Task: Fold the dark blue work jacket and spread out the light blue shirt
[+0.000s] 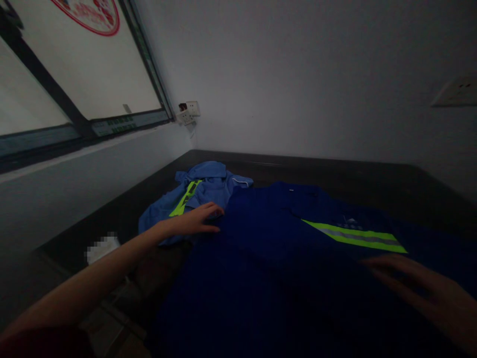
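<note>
A dark blue work garment (pixel 257 238) with a yellow-green and grey reflective stripe lies spread out in front of me, its collar at the far end. My left hand (pixel 196 220) rests at its left edge, thumb and fingers apart. Over the right part of the garment, below the stripe, is my right hand (pixel 421 283). Its fingers are stretched out and slightly bent, dim and a little blurred. Behind my left hand lies a lighter blue garment (pixel 208 186), loosely bunched, with a yellow-green stripe.
The garments lie on a dark tabletop (pixel 316 169) against a pale wall (pixel 298 89). A window (pixel 112 74) with a sill is on the left. Wall sockets (pixel 190 112) sit in the corner, another socket (pixel 458 92) at right. A pixelated white thing (pixel 102 248) is at lower left.
</note>
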Demonstrator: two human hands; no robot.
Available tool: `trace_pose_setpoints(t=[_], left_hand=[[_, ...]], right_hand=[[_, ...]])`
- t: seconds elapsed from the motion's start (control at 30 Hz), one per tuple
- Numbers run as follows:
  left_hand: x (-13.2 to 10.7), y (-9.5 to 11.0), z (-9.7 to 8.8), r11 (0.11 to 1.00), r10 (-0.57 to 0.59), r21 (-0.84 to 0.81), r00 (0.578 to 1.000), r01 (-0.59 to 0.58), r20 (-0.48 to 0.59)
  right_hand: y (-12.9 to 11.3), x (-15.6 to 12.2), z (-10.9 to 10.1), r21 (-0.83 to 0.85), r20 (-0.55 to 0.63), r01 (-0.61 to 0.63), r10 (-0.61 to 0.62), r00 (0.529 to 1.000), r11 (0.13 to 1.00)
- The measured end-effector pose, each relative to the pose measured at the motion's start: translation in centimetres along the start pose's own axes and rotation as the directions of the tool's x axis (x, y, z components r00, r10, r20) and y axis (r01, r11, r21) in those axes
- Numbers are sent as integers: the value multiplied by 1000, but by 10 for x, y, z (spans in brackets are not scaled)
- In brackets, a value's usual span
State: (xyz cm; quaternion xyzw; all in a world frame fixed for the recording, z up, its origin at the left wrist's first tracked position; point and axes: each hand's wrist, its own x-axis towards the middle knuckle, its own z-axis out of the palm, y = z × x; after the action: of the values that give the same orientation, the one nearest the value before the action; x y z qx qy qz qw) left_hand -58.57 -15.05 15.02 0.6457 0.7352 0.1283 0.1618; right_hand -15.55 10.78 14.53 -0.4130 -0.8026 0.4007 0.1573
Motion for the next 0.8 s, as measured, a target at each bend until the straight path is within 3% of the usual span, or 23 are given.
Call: trace_pose_setpoints(t=[0.03, 0.1, 0.23, 0.27, 0.37, 0.5, 0.63, 0.8], left_hand=[[-10, 5, 5, 1000, -16, 20, 1000, 16, 24], [-21, 14, 18, 993, -59, 100, 998, 57, 20], [-18, 27, 39, 921, -162, 349, 985, 175, -68], [-15, 29, 43, 899, -171, 394, 982, 191, -85], [-12, 30, 52, 865, -148, 469, 983, 181, -107], [-14, 23, 61, 849, -119, 497, 982, 178, -149], [-14, 16, 66, 853, -152, 470, 970, 225, -189], [-16, 10, 66, 875, -199, 409, 962, 260, -187]], right_hand=[[-27, 13, 12, -37, 101, 126, -122, 987, 991], [-75, 46, 41, -66, 246, 345, -320, 915, 936], [-139, 130, 116, -128, 381, 622, -541, 750, 772], [-149, 150, 135, -175, 388, 635, -539, 747, 753], [-170, 200, 188, -262, 338, 582, -492, 802, 769], [-185, 238, 244, -283, 232, 500, -447, 864, 818], [-191, 258, 280, -242, 191, 459, -422, 886, 855], [-192, 276, 302, -165, 155, 424, -401, 903, 890]])
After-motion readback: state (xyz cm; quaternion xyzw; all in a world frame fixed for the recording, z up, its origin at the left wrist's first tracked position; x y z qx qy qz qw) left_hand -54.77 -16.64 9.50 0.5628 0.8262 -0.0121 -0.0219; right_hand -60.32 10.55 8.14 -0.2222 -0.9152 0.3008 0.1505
